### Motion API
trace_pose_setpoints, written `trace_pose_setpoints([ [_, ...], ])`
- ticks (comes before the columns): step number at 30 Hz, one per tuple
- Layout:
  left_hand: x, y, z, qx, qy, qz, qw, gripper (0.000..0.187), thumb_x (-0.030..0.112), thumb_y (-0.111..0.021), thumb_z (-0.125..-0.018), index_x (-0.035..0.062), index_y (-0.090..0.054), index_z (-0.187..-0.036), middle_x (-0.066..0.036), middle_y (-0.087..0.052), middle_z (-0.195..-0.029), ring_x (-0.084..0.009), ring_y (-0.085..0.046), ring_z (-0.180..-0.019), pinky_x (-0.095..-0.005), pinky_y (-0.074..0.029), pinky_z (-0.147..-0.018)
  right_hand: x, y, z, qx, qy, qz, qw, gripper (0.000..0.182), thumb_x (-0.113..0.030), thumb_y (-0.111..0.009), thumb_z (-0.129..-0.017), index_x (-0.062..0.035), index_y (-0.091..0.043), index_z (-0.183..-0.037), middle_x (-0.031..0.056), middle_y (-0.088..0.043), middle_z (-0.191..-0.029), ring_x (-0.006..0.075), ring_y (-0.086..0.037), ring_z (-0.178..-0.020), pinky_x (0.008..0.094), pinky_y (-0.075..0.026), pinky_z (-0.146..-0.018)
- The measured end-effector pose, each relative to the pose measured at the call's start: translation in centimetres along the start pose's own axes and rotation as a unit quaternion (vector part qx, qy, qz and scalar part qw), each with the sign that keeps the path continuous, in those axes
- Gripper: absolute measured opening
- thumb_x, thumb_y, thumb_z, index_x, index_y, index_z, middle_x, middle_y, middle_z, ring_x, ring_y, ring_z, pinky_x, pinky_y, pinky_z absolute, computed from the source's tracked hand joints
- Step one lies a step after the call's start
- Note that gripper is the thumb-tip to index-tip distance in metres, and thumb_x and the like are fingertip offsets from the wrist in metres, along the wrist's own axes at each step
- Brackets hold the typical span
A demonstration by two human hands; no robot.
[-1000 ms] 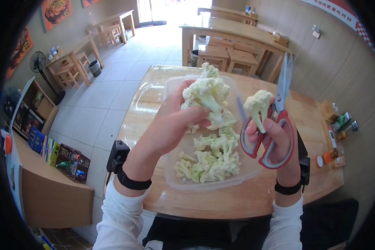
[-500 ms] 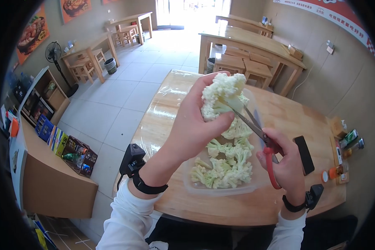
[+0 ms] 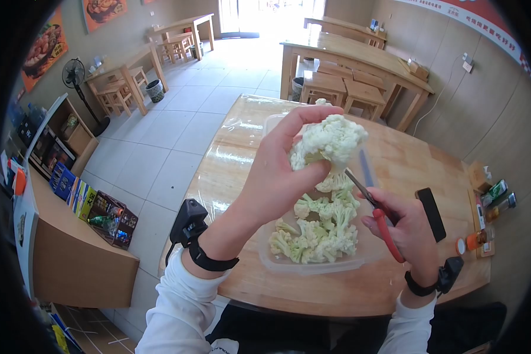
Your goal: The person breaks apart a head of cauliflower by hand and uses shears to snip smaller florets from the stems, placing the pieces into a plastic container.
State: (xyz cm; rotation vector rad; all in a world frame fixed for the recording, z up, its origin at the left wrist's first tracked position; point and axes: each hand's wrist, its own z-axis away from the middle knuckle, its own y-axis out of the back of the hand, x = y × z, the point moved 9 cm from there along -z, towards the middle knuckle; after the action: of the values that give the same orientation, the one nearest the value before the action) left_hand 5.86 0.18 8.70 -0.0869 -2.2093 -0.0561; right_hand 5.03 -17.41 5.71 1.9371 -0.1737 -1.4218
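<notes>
A pale head of cauliflower (image 3: 336, 140) is gripped between the fingers and thumb of my left hand (image 3: 280, 168), above a clear plastic container (image 3: 369, 251). My right hand (image 3: 404, 227) holds red-handled scissors (image 3: 386, 233) with the fingers around the handles. Their blades look closed together, and the tip points up toward the underside of the cauliflower; whether it touches cannot be made out. Below, several cut cauliflower florets (image 3: 321, 239) lie in the container. My left hand and the held cauliflower hide its far part.
The container stands on a wooden table (image 3: 259, 292). A black phone (image 3: 430, 215) lies to the right, near a tissue box (image 3: 479, 177), small jars (image 3: 501, 206) and an orange-lidded container (image 3: 475, 240). Farther back are wooden tables (image 3: 354, 56) and stools (image 3: 366, 100).
The cauliflower has turned and shifted slightly right in my left hand. The scissors' blades, spread at the stem before, have come together and moved slightly down, away from it.
</notes>
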Motion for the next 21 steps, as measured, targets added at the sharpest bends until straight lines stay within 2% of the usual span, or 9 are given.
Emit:
trace_pose_setpoints([
  [2,-1.8,-0.1,0.3,0.008,0.097,0.108,0.989,0.046,0.002,-0.057,-0.072,0.0038,-0.049,-0.118,-0.005,-0.055,-0.108,-0.0132,-0.053,-0.099,-0.0277,-0.045,-0.083,0.1,0.8,0.4,-0.013,-0.027,0.015,0.999,0.034,-0.004,-0.069,-0.076,0.0022,-0.058,-0.108,0.0054,-0.058,-0.075,0.0062,-0.048,-0.067,0.0199,-0.042,-0.06],
  [5,-2.2,0.2,0.9,0.049,0.169,0.191,0.966,0.051,0.004,-0.062,-0.073,0.0011,-0.046,-0.121,-0.006,-0.055,-0.107,-0.0126,-0.055,-0.098,-0.0265,-0.048,-0.08,1.3,2.1,1.1,-0.049,-0.05,0.089,0.994,0.033,-0.003,-0.068,-0.076,0.0007,-0.058,-0.108,0.0032,-0.059,-0.077,0.0055,-0.048,-0.065,0.0197,-0.041,-0.059],
  [7,-1.8,-0.2,1.1,0.041,0.169,0.169,0.97,0.046,0.007,-0.062,-0.075,0.0011,-0.048,-0.118,-0.005,-0.055,-0.104,-0.0119,-0.054,-0.096,-0.0267,-0.047,-0.08,1.5,4.0,1.2,0.072,-0.037,-0.075,0.994,0.034,-0.002,-0.066,-0.077,-0.0018,-0.056,-0.109,0.0003,-0.056,-0.076,0.0047,-0.047,-0.065,0.019,-0.039,-0.059],
  [9,-1.7,-1.3,1.4,0.024,0.17,0.151,0.973,0.041,0.011,-0.062,-0.077,0.001,-0.049,-0.115,-0.004,-0.056,-0.101,-0.0112,-0.053,-0.094,-0.0268,-0.045,-0.08,1.0,3.0,0.9,0.09,-0.027,-0.106,0.99,0.04,-0.001,-0.066,-0.077,-0.0043,-0.049,-0.112,-0.0009,-0.054,-0.078,0.0048,-0.051,-0.072,0.0189,-0.041,-0.062],
  [11,-1.1,-2.7,1.7,-0.013,0.137,0.079,0.987,0.043,0.01,-0.064,-0.076,-0.0005,-0.048,-0.115,-0.005,-0.056,-0.1,-0.0108,-0.053,-0.094,-0.0283,-0.043,-0.082,-1.9,2.1,0.9,0.142,0.138,-0.253,0.947,0.046,0.002,-0.067,-0.075,-0.0057,-0.043,-0.115,0.0014,-0.055,-0.085,0.0063,-0.054,-0.08,0.0197,-0.043,-0.067],
  [12,-0.6,-3.4,1.7,-0.039,0.107,0.045,0.992,0.044,0.009,-0.065,-0.075,-0.0003,-0.048,-0.115,-0.006,-0.056,-0.1,-0.0111,-0.053,-0.094,-0.0296,-0.042,-0.086,-1.9,1.6,1.1,0.146,0.131,-0.254,0.947,0.046,0.002,-0.067,-0.075,-0.0057,-0.043,-0.115,0.0014,-0.055,-0.085,0.0063,-0.054,-0.08,0.0197,-0.043,-0.067],
  [17,0.3,-5.1,2.7,-0.061,0.104,0.03,0.992,0.045,0.007,-0.066,-0.075,0.0009,-0.047,-0.115,-0.006,-0.054,-0.103,-0.0113,-0.055,-0.09,-0.0287,-0.044,-0.084,-1.3,0.7,1.7,0.146,0.127,-0.318,0.928,0.051,0.005,-0.066,-0.074,-0.0046,-0.038,-0.116,0.0061,-0.053,-0.103,0.0102,-0.056,-0.087,0.0235,-0.047,-0.074],
  [19,0.4,-5.2,2.9,-0.067,0.107,0.032,0.991,0.049,0.008,-0.067,-0.075,0.0031,-0.045,-0.119,-0.006,-0.054,-0.113,-0.0137,-0.051,-0.107,-0.0292,-0.038,-0.093,-1.7,0.9,1.9,0.149,0.147,-0.305,0.929,0.051,0.005,-0.066,-0.074,-0.0041,-0.038,-0.116,0.0067,-0.052,-0.104,0.0108,-0.056,-0.088,0.0242,-0.047,-0.074],
  [21,0.4,-5.3,3.0,-0.064,0.111,0.046,0.991,0.05,0.008,-0.067,-0.075,0.0031,-0.045,-0.119,-0.006,-0.054,-0.113,-0.0138,-0.051,-0.107,-0.0294,-0.038,-0.093,-2.0,0.9,1.9,0.151,0.168,-0.291,0.93,0.051,0.005,-0.067,-0.074,-0.0035,-0.038,-0.116,0.0073,-0.052,-0.106,0.0114,-0.056,-0.09,0.0248,-0.048,-0.075],
])
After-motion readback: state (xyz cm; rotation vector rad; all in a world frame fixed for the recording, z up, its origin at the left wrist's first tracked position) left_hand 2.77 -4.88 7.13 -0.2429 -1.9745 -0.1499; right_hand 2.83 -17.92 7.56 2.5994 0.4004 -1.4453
